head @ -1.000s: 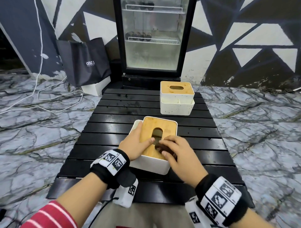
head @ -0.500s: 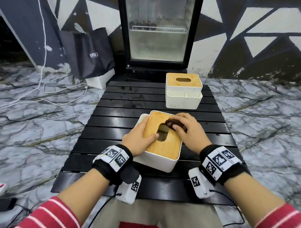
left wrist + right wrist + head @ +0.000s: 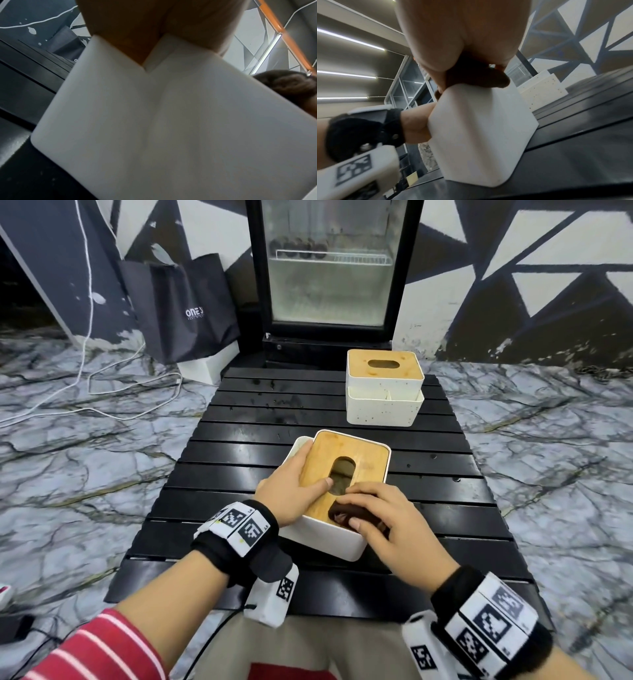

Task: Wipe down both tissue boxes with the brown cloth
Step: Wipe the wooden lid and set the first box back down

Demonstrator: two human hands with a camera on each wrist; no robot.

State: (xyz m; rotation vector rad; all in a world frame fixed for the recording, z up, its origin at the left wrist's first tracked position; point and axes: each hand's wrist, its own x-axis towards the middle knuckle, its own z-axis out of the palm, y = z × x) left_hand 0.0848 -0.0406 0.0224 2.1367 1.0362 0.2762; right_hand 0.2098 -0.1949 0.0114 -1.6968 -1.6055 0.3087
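Right hand (image 3: pixel 390 529): at the near end of the near tissue box (image 3: pixel 325 529), fingers curled over the bunched brown cloth (image 3: pixel 346 513) and pressing it onto the wooden lid (image 3: pixel 346 463), just short of the lid's near edge.

Left hand (image 3: pixel 291 491): laid along the box's left side, fingers straight against the white wall, thumb resting on the lid beside the oval slot (image 3: pixel 340 475). Bracing only; it grips nothing.

Near tissue box: white body, set askew around the middle of the black slatted counter (image 3: pixel 239 474), towards its near edge.

Step in hand, by judgement: wiping the near box's lid. Done well, the cloth stays flat under the fingers, strokes run the length of the lid and round the slot without snagging its rim, and the left hand keeps the box from sliding on the slats. The side walls look due after.

Far tissue box (image 3: pixel 383 392): at the counter's far right corner, well apart, nothing touching it.
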